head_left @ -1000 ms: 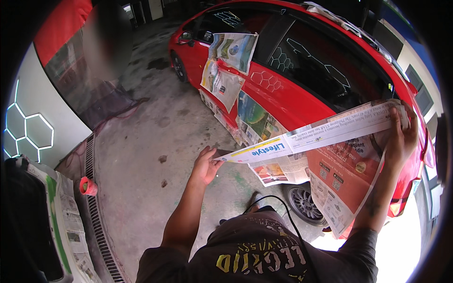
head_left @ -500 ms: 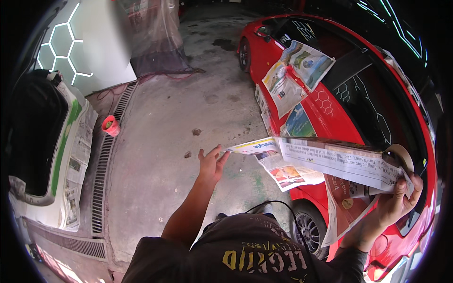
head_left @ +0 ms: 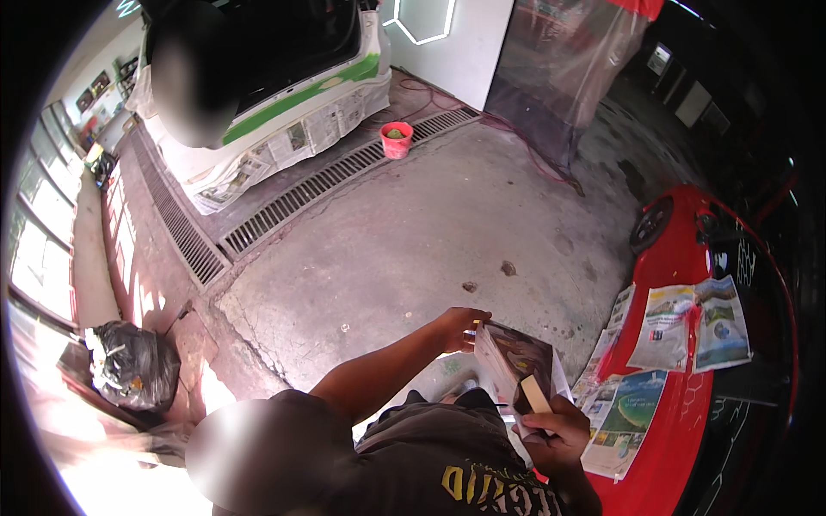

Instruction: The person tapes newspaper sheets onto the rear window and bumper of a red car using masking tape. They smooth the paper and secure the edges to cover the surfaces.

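Floor: stained grey concrete floor [head_left: 387, 249] of a workshop lies to the left of the red car [head_left: 662, 469], which is our landmark.
Far from the red car: a white car [head_left: 376, 39] with a green band [head_left: 301, 99] stands across the floor; newspaper masking [head_left: 292, 142] hangs along its lower edge.
Between the red car and the white car: a metal drain grating [head_left: 301, 196] and a small red bucket [head_left: 396, 148] beside it.
On the red car: several newspaper sheets [head_left: 662, 318] cover part of its side.
Held paper: a folded newspaper [head_left: 516, 348] is in the air, just left of the red car.
Left hand: the left hand [head_left: 456, 331], farther from the red car, has its fingers closed on one end of the folded newspaper.
Right hand: the right hand [head_left: 559, 430], nearest to the red car, has its fingers bent around a beige tape roll [head_left: 536, 394], against the paper; how tightly, I cannot tell.
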{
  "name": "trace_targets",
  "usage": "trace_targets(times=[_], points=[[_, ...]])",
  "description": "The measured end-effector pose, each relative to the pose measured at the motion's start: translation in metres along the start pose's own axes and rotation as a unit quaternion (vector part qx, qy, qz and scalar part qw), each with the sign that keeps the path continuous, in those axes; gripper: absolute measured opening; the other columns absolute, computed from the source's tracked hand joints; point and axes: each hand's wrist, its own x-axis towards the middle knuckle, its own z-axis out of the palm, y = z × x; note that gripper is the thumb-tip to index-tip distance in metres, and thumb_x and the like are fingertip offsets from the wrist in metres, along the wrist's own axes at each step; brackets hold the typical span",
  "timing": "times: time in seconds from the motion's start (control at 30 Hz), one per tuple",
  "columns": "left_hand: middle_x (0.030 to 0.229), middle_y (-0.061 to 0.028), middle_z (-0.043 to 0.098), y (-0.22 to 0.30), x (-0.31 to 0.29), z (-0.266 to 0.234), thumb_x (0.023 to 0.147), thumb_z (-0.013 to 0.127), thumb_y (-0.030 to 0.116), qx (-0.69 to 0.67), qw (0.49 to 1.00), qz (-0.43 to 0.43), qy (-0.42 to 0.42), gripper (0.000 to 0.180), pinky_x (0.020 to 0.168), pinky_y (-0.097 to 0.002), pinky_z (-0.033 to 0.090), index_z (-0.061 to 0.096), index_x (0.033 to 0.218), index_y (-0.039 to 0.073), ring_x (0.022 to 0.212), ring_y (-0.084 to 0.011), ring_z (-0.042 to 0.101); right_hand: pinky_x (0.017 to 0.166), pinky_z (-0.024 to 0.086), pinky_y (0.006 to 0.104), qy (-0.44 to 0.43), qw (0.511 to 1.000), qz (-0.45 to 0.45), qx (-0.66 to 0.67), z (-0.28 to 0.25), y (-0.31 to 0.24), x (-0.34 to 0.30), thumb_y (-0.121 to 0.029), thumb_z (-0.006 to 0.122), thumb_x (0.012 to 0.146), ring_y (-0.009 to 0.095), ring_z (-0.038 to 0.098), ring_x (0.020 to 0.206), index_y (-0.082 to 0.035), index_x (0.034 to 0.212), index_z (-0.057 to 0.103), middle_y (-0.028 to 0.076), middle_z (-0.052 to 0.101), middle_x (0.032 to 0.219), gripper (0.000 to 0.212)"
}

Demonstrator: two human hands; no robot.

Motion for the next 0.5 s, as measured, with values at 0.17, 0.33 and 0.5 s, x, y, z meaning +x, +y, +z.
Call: trace_targets(times=[0.17, 0.33, 0.5], points=[[0.135, -0.0166, 0.062, 0.049, -0.004, -0.013, 0.098, 0.076, 0.02, 0.171, 0.974, -0.061, 0.137, 0.045, 0.096, -0.0626, 0.058, 0.06, 0.138, 0.005, 0.114, -0.0325, 0.069, 0.058, 0.051, 0.029, -0.12, 0.987, 0.032, 0.103, 0.032, 0.027, 0.046, 0.005, 0.09, 0.075, 0.019, 0.07, 0.066, -0.008, 0.101, 0.075, 0.01, 0.068, 0.08, 0.033], [0.137, -0.0229, 0.062, 0.098, 0.024, -0.055, 0.085, 0.074, -0.009, 0.11, 0.961, 0.046, 0.25, 0.089, 0.08, -0.0542, 0.063, 0.038, 0.164, 0.012, 0.106, -0.0338, 0.072, 0.061, 0.052, 0.0314, -0.227, 0.963, 0.007, 0.144, 0.054, 0.084, 0.118, -0.006, 0.09, 0.082, 0.018, 0.068, 0.066, -0.009, 0.106, 0.077, 0.006, 0.069, 0.084, 0.027], [0.128, -0.0283, 0.065, 0.203, 0.034, -0.079, 0.082, 0.07, -0.014, 0.05, 0.939, 0.174, 0.292, 0.096, 0.073, -0.045, 0.065, 0.033, 0.167, 0.012, 0.1, -0.0366, 0.072, 0.059, 0.047, 0.0331, -0.277, 0.943, -0.038, 0.182, 0.062, 0.124, 0.211, -0.009, 0.093, 0.079, 0.017, 0.062, 0.064, -0.009, 0.106, 0.077, 0.006, 0.065, 0.08, 0.031]])
